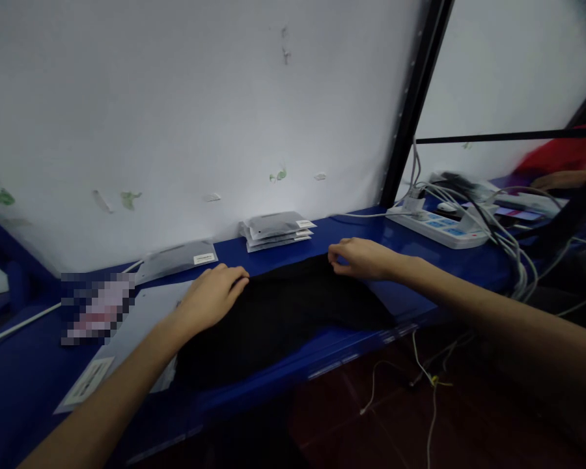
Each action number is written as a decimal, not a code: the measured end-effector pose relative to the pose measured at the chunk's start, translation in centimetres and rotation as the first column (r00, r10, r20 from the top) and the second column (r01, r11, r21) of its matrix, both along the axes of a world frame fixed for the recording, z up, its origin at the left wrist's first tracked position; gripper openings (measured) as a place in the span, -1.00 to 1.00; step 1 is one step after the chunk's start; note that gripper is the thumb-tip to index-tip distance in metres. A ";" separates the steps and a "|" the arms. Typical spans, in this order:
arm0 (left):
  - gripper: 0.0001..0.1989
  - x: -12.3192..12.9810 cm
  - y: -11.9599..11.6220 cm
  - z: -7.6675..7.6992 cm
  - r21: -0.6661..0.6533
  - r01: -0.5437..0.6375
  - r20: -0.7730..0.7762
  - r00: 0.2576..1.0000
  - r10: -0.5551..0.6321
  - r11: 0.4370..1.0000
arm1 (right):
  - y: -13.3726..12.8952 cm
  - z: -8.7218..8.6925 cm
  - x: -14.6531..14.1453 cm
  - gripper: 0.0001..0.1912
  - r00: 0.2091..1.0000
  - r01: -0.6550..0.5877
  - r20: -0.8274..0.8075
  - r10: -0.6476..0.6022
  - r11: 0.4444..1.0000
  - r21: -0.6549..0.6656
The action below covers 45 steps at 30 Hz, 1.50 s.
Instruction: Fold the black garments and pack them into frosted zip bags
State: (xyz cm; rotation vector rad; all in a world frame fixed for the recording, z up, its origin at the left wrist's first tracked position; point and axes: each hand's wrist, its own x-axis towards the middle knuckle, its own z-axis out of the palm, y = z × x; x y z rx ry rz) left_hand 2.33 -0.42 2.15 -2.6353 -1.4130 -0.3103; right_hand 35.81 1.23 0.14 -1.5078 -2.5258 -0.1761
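Observation:
A black cloth [283, 312] lies spread on the blue table, its near edge close to the table's front. My left hand [215, 293] is closed on the cloth's far left edge, fingers bent and pressed together. At the cloth's far right edge, my right hand [354, 257] pinches the fabric between thumb and fingers. Beneath my left forearm is a frosted plastic bag [131, 332] with a white label, partly covered by the arm and the cloth.
Stacked labelled bags [278, 229] and a single bag [178, 259] lie by the wall. A power strip [442, 227] with many cables sits at the right. Beyond the black frame, a person in a red sleeve [561, 156] is at the table.

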 end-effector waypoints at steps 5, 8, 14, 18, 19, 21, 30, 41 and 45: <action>-0.66 1.0 1.8 0.8 0.161 -0.303 0.147 0.949 0.280 0.939 | 2.0 2.5 -2.3 -0.73 0.936 0.307 -0.240 -0.257 0.930 0.202; -0.64 1.4 1.5 0.2 0.178 -0.188 0.061 0.982 0.180 0.966 | 3.0 2.2 -3.3 -0.71 0.966 0.166 -0.233 -0.113 0.961 0.222; -0.52 1.2 1.6 -2.4 0.054 -0.164 -0.154 0.973 0.170 0.985 | 5.6 -1.8 -3.6 -0.72 0.996 -0.052 -0.077 0.052 0.999 0.001; -0.52 0.5 3.1 -2.7 0.069 -0.172 -0.213 0.960 0.183 0.983 | 6.6 -3.5 -3.7 -0.66 0.985 -0.013 -0.170 0.013 1.000 0.004; -0.51 0.3 3.4 -2.8 0.063 -0.174 -0.204 0.962 0.184 0.983 | 6.6 -3.7 -3.7 -0.65 0.981 -0.003 -0.195 0.004 1.000 0.009; -0.49 0.0 3.8 -3.0 0.049 -0.182 -0.165 0.968 0.188 0.982 | 6.5 -4.0 -3.6 -0.64 0.972 0.004 -0.234 -0.002 1.000 0.008; -0.45 -0.4 3.5 -3.5 -0.012 -0.174 -0.092 0.981 0.173 0.985 | 6.3 -4.0 -3.1 -0.63 0.964 -0.004 -0.266 -0.005 0.999 -0.033; -0.41 -0.4 3.4 -3.6 -0.090 -0.197 -0.017 0.980 0.196 0.976 | 6.5 -4.4 -2.6 -0.61 0.966 -0.014 -0.258 0.007 1.000 -0.027; -0.39 -0.4 3.5 -3.6 -0.095 -0.198 -0.008 0.980 0.198 0.975 | 6.4 -4.5 -2.5 -0.60 0.965 -0.010 -0.262 0.001 0.999 -0.032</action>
